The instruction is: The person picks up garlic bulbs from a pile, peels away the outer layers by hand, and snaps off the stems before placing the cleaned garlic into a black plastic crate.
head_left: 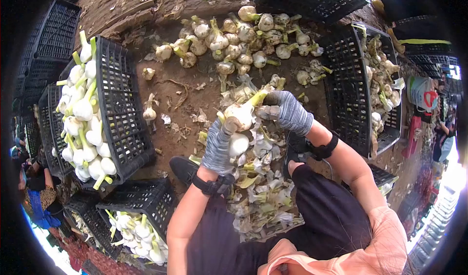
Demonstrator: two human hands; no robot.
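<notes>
In front of me, a garlic bulb (240, 115) with a short green stem is between my two hands. My left hand (218, 147), in a grey knit glove, is closed around the bulb's lower left side. The stem points up and right to my right hand (291, 113), also gloved, whose bent fingers and thumb pinch its end. Just below the held bulb, beside my left fingers, is a cleaner white garlic bulb (239, 144). Garlic skins and stem scraps (263, 194) lie heaped between my legs.
Soil-marked garlic bulbs (234, 41) are piled on the ground ahead. A black crate (122, 114) at left holds white garlic, as does another crate (161, 199) at lower left. At right, a black crate (346, 89) contains unpeeled bulbs and scraps. Other people are at the far edges.
</notes>
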